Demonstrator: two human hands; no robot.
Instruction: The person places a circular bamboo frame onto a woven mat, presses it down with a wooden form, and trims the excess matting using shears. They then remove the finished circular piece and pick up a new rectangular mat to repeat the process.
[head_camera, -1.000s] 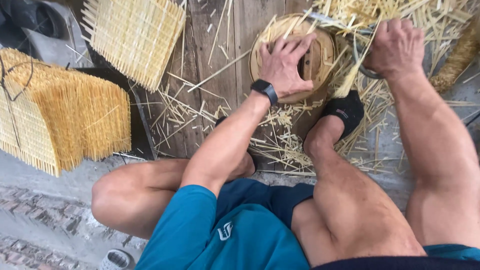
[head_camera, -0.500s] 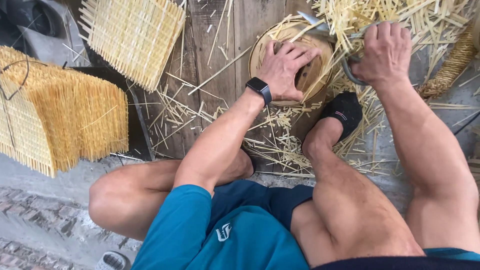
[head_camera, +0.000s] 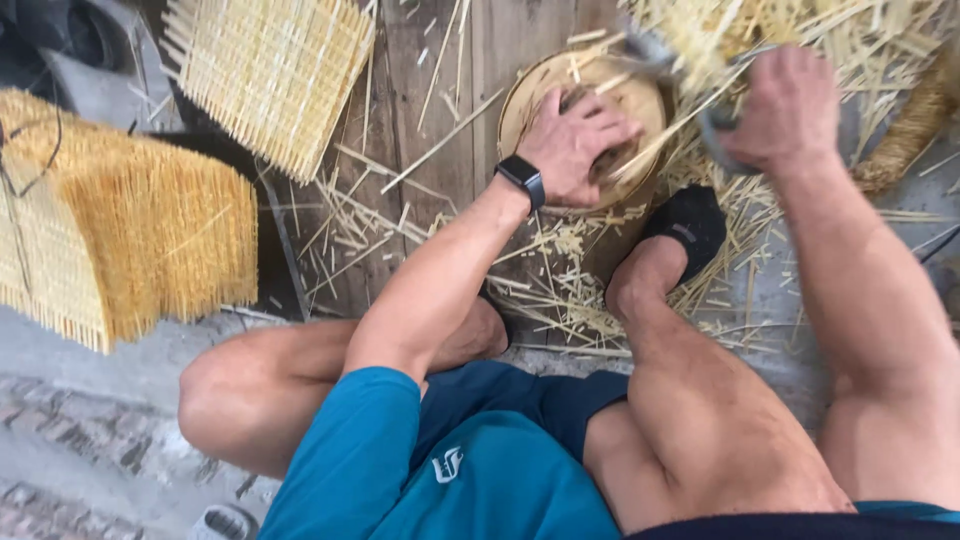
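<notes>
My left hand (head_camera: 575, 145), with a black watch at the wrist, presses down on a round wooden block (head_camera: 540, 85) standing on dark planks. Under its fingers lies a thin bamboo strip (head_camera: 650, 145) that slants up to the right. My right hand (head_camera: 785, 110) is closed around a dark-handled blade (head_camera: 715, 125) just right of the block, blurred by motion. A foot in a black sock (head_camera: 685, 225) rests against the block's near side.
Bamboo slivers (head_camera: 560, 290) litter the planks around the block. A woven bamboo mat (head_camera: 275, 75) lies at the upper left and a stack of bamboo mats (head_camera: 120, 220) at the left. A coiled rope (head_camera: 910, 125) sits at the right edge.
My right hand has come down and in toward the block with the blade. My left hand has shifted slightly on the block, still pressing the strip.
</notes>
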